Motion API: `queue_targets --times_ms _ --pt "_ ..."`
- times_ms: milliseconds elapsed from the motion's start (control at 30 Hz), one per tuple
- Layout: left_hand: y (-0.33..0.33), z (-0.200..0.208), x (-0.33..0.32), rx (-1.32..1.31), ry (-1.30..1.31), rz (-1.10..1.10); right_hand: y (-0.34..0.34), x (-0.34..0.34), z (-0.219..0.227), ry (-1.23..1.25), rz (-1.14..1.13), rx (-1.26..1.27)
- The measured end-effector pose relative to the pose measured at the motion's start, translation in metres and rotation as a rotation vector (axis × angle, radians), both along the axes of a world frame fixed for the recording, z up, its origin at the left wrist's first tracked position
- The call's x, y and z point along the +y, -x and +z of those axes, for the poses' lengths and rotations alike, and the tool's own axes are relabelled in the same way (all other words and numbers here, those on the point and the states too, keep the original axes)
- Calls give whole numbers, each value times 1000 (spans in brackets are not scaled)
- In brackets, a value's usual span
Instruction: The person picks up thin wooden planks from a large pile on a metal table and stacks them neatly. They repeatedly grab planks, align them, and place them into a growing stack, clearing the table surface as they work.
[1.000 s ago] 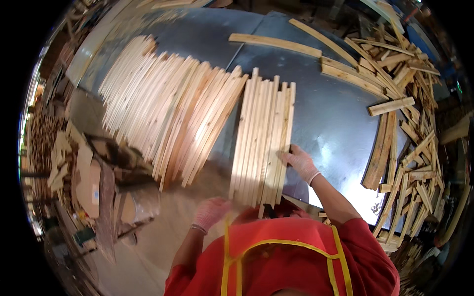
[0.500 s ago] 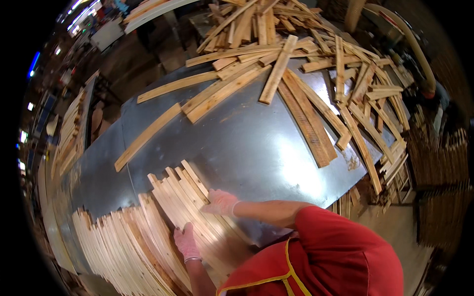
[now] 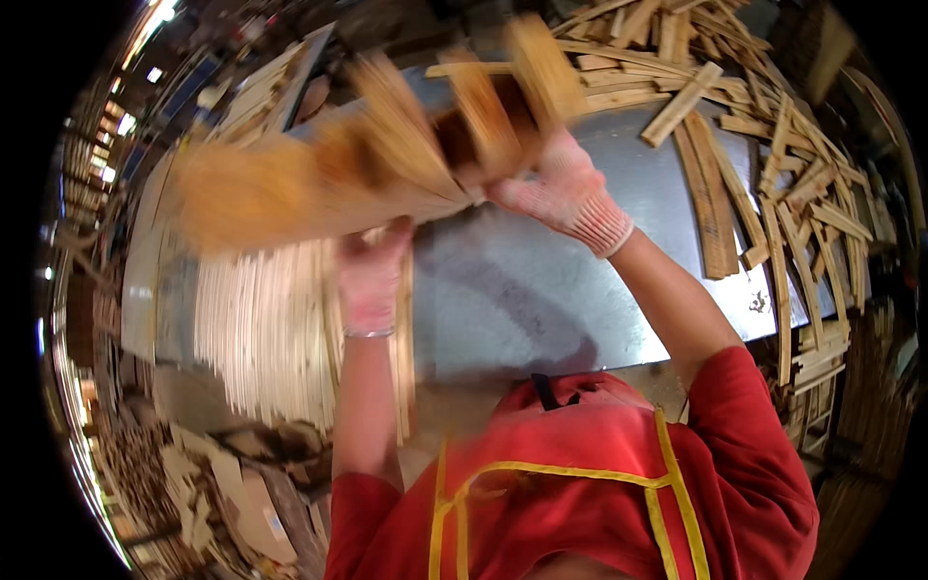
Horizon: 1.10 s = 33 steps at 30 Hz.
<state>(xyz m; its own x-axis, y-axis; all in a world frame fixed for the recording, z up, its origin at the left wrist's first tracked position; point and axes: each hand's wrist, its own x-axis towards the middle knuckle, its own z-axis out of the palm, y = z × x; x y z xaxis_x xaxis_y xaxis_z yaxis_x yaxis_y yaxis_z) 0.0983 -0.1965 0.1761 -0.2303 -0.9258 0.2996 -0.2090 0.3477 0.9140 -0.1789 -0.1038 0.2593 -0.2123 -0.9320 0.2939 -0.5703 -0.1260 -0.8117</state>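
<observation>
A bundle of wooden slats [image 3: 319, 174] is lifted above the metal-topped table [image 3: 522, 300], tilted and smeared by motion, with several ends sticking up unevenly. At the bundle's right end, my gloved right hand [image 3: 561, 193] is closed round the slats. My left hand [image 3: 372, 275], also gloved, grips the bundle from below, nearer its middle; some of its fingers are hidden behind the wood. Under and beside the left wrist lies a row of pale slats [image 3: 261, 329], set side by side on the table.
Loose boards [image 3: 802, 184] are heaped across the table's far right, a few long ones reaching toward me. More slats [image 3: 266, 87] lie on another surface at the far left. Flattened cardboard [image 3: 246, 507] and stacked wood fill the lower left floor.
Both hands have raised a group of slats off the table, where they lay beside the row. My view has turned left, and the heap of boards now appears farther right.
</observation>
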Motion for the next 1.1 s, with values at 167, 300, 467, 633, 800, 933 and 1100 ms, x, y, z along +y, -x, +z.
queue_targets --times_ms 167,300,467,633,800,933,1100 --pt "-77 -112 63 573 -689 -353 -57 64 -129 -321 28 190" --pt "-111 -172 104 -656 -337 -67 -89 117 -239 -519 88 505" --pt "-119 -125 128 -1706 202 -380 -94 132 -245 -722 335 705" --pt "-162 -122 147 -1406 237 118 -60 105 -257 -806 84 -379" --pt "-231 -96 130 -1328 -438 493 -112 80 -225 -821 47 -381" --pt "-246 -130 136 -1077 -372 498 -143 98 -229 -609 128 -490" --pt "-224 -140 159 -1010 -270 519 -78 89 -243 -711 349 -464"
